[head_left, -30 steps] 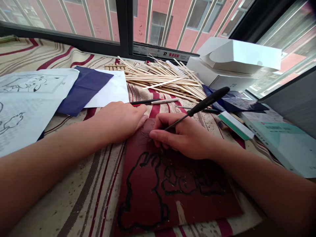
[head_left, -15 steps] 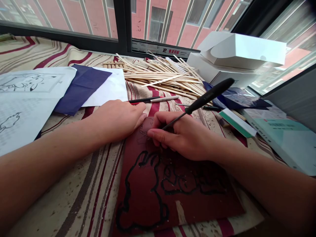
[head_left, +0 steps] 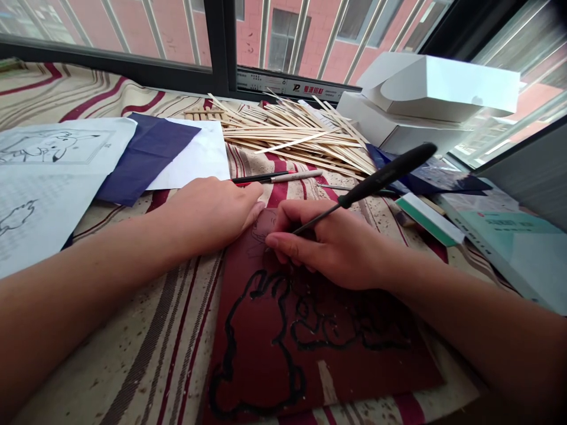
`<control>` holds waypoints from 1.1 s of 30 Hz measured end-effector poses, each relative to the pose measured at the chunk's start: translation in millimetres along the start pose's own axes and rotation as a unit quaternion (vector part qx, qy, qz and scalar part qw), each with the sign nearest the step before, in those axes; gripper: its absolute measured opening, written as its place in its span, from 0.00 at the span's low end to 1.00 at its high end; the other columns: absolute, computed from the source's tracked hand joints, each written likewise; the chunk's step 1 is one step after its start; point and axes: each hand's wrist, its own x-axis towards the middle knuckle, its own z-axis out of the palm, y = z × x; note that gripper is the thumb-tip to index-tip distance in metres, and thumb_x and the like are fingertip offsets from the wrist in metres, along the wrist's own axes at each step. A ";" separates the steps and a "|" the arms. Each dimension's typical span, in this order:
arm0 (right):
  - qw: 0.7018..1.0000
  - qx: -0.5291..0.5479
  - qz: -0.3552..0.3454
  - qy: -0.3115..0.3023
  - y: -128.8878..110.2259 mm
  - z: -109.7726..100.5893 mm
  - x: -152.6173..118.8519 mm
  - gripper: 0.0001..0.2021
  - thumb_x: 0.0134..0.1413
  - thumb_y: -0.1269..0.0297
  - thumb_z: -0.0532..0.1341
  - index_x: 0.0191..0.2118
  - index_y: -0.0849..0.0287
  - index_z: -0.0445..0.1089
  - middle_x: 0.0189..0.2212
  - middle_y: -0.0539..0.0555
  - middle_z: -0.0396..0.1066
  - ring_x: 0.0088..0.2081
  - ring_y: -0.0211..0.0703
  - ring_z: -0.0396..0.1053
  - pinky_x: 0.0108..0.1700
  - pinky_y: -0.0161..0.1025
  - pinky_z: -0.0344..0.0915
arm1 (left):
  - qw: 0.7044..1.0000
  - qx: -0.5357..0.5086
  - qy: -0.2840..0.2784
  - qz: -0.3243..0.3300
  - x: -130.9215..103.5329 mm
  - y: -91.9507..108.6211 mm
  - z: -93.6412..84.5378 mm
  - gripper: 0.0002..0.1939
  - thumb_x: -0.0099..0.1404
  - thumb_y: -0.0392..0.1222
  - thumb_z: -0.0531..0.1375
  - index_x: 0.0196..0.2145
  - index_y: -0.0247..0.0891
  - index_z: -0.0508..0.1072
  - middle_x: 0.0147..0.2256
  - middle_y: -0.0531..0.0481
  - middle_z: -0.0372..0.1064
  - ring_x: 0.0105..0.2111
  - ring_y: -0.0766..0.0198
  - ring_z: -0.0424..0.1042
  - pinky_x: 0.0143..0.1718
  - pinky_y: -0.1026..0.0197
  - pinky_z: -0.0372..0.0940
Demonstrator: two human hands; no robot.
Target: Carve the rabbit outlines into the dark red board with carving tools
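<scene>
And there lay the one dark red board (head_left: 252, 348), flat on the cloth in front of the person, three thick black outlines across it and a thinner sketch near its top. The right hand (head_left: 332, 245) was right on it, thumb and fingers clamped around a single black-handled tool (head_left: 390, 173), shaft slanting down to the sketch, its tip hidden by the fingers. Over at the upper left corner, the left hand (head_left: 212, 212) rested, fingers together; whether they gripped the edge, one could not tell.

Just beyond, two pens: one black (head_left: 261, 177), one grey (head_left: 301, 175). Leftward came three sheets: a printed page (head_left: 62, 171) with line drawings, a dark-blue sheet (head_left: 146, 150), a white sheet (head_left: 197, 153). Behind sprawled wooden strips (head_left: 301, 139), too many to count! To the right, a green-and-white book (head_left: 509, 236), its title too blurred to read, and white packaging (head_left: 447, 88).

On the window frame (head_left: 223, 47), a label (head_left: 308, 90) showed red Chinese characters. Beneath everything ran a crumb-speckled, striped tablecloth (head_left: 146, 330); outside, bars (head_left: 299, 35) stood before a pink wall (head_left: 251, 47).
</scene>
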 end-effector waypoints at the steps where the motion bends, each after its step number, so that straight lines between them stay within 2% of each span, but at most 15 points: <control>1: 1.000 -0.002 -0.002 0.001 -0.2 0.1 0.2 0.10 0.66 0.64 0.61 0.32 0.58 0.65 0.25 0.48 0.71 0.32 0.38 0.69 0.35 0.36 0.61 | 1.000 -0.004 0.002 0.001 0.1 -0.1 0.3 0.27 0.74 0.52 0.40 0.50 0.38 0.74 0.29 0.40 0.77 0.33 0.47 0.77 0.36 0.52 0.65; 8: 1.000 0.000 0.005 0.002 -0.7 -0.8 2.6 0.10 0.66 0.66 0.61 0.31 0.58 0.65 0.25 0.48 0.71 0.31 0.37 0.69 0.36 0.37 0.62 | 1.000 -0.027 0.004 -0.008 0.7 -0.8 1.8 0.26 0.73 0.52 0.42 0.50 0.39 0.75 0.30 0.40 0.78 0.32 0.48 0.77 0.38 0.52 0.66; 18: 1.000 -0.002 0.026 0.002 1.3 0.5 1.5 0.11 0.68 0.63 0.61 0.32 0.59 0.65 0.24 0.48 0.72 0.27 0.35 0.68 0.33 0.36 0.62 | 1.000 -0.012 0.004 0.000 -0.9 0.7 0.3 0.25 0.74 0.51 0.42 0.49 0.37 0.75 0.30 0.39 0.78 0.35 0.44 0.78 0.37 0.51 0.66; 25: 0.999 0.008 0.052 0.001 -0.1 1.0 1.7 0.10 0.67 0.64 0.62 0.33 0.58 0.63 0.24 0.48 0.72 0.24 0.34 0.68 0.28 0.34 0.63 | 1.000 -0.001 0.006 -0.002 -0.6 0.2 0.5 0.24 0.74 0.51 0.42 0.49 0.39 0.74 0.31 0.40 0.80 0.34 0.49 0.79 0.37 0.54 0.65; 33: 0.992 0.088 0.088 -0.008 1.6 0.7 1.2 0.11 0.66 0.63 0.62 0.33 0.58 0.62 0.23 0.46 0.71 0.20 0.33 0.69 0.21 0.31 0.65 | 1.000 -0.020 0.000 0.001 -0.3 -1.3 2.5 0.24 0.74 0.50 0.42 0.49 0.38 0.74 0.31 0.39 0.79 0.38 0.42 0.79 0.39 0.50 0.66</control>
